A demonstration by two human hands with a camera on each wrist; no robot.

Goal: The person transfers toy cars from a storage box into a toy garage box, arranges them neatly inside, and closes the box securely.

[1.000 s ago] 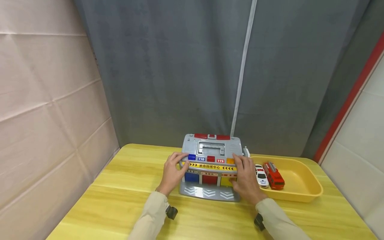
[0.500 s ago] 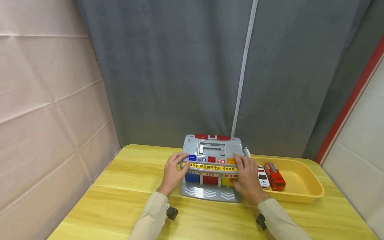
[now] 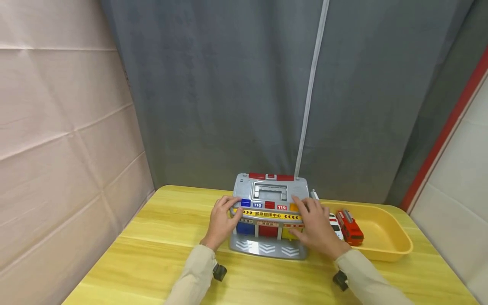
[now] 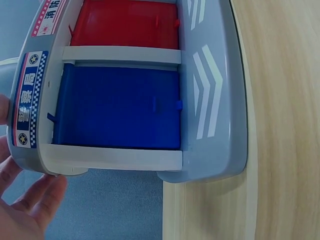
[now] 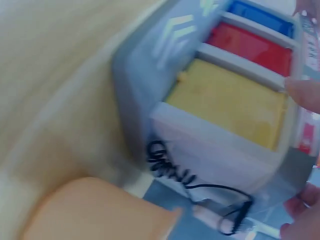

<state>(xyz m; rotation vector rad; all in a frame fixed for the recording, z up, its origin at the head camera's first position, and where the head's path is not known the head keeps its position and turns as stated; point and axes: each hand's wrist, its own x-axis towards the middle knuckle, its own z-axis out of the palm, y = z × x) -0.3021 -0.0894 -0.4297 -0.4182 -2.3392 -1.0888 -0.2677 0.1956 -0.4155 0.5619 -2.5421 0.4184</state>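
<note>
A grey toy garage (image 3: 244,184) stands on the table, with a blue door (image 4: 120,107), a red door (image 4: 127,22) and a yellow door (image 5: 227,102). Blue, red and orange blocks line its roof front. My left hand (image 3: 221,222) grips the upper left corner, thumb in front, other fingers at the top and side. At the upper right corner is my right hand (image 3: 318,224), fingers spread: the index fingertip lies by the orange block (image 3: 294,207) and the thumb crosses the yellow door. A black coiled cord (image 5: 167,167) hangs at the garage's right side.
A yellow tray (image 3: 385,250) sits right of the garage, holding a white toy police car (image 3: 335,226) and a red toy fire truck (image 3: 350,228). Grey curtain (image 3: 221,106) hangs behind the wooden table (image 3: 152,254).
The right wrist and forearm have swung a little to the right, and the right fingertips have shifted slightly left on the garage. The left hand keeps its hold; the head view has tilted slightly.
</note>
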